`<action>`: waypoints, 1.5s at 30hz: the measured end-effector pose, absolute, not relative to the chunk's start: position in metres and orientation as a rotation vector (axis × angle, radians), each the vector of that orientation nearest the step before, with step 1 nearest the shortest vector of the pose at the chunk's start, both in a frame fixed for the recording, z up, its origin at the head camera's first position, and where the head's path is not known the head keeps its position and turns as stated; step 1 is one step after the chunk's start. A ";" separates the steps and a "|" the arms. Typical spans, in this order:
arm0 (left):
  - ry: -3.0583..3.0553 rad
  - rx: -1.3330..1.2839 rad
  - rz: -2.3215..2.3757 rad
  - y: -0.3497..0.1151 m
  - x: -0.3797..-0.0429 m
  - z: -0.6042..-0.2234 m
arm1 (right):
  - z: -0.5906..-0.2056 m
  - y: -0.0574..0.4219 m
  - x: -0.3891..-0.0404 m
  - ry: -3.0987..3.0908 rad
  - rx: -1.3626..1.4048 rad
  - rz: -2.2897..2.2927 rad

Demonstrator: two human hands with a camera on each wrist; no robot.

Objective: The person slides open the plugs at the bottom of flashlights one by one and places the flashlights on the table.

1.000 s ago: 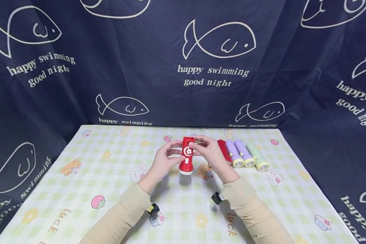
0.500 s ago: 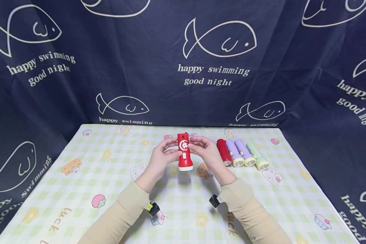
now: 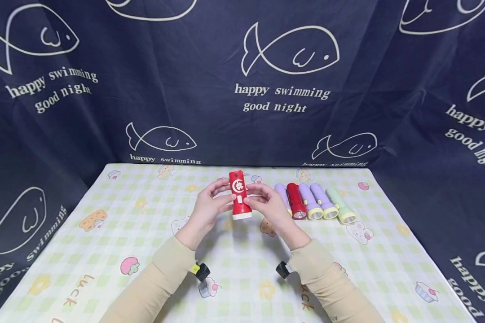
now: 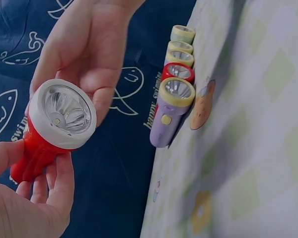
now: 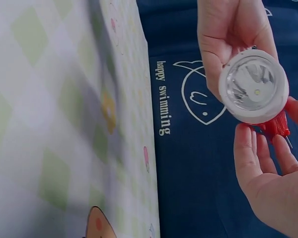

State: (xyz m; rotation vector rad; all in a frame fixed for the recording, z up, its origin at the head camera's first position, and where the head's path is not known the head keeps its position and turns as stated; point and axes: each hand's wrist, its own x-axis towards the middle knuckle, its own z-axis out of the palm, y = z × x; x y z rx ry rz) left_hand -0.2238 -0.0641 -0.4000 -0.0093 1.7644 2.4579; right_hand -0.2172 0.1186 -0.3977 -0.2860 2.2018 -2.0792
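Between the two hands, above the table, a red flashlight (image 3: 238,207) is held lens-end down and slightly tilted. On its body are a white crescent-and-flower print and a white switch. My left hand (image 3: 206,207) pinches its left side between thumb and fingers. My right hand (image 3: 270,207) holds the opposite side, thumb near the switch. In the left wrist view the white-rimmed lens (image 4: 67,110) faces the camera. The right wrist view shows that white lens rim (image 5: 253,117) too, with part of the red body hidden behind it.
To the right lie several flashlights in a row: a purple one (image 3: 281,194) at the left end, a red one (image 3: 296,202), more purple ones (image 3: 325,202), and a green one (image 3: 341,207). A checked cloth (image 3: 145,287) covers the table; a dark blue fish-print curtain (image 3: 210,80) stands behind.
Both hands have shifted the red flashlight left and slightly up, and it has tilted. The right thumb has slid lower, towards the switch. More of the row on the right has come into view.
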 end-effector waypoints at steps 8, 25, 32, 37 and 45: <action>1.742 -0.057 2.459 -0.067 -0.226 -0.396 | -0.401 0.115 -0.213 2.118 -0.283 -2.077; 1.890 0.023 2.373 -0.083 -0.224 -0.398 | -0.403 0.100 -0.209 2.051 -0.207 -2.146; 1.968 0.044 2.312 -0.096 -0.218 -0.396 | -0.399 0.087 -0.212 2.012 -0.185 -2.159; 2.010 0.013 2.269 -0.105 -0.214 -0.396 | -0.398 0.078 -0.216 1.987 -0.177 -2.163; 2.043 -0.020 2.225 -0.121 -0.210 -0.393 | -0.398 0.062 -0.221 1.998 -0.213 -2.137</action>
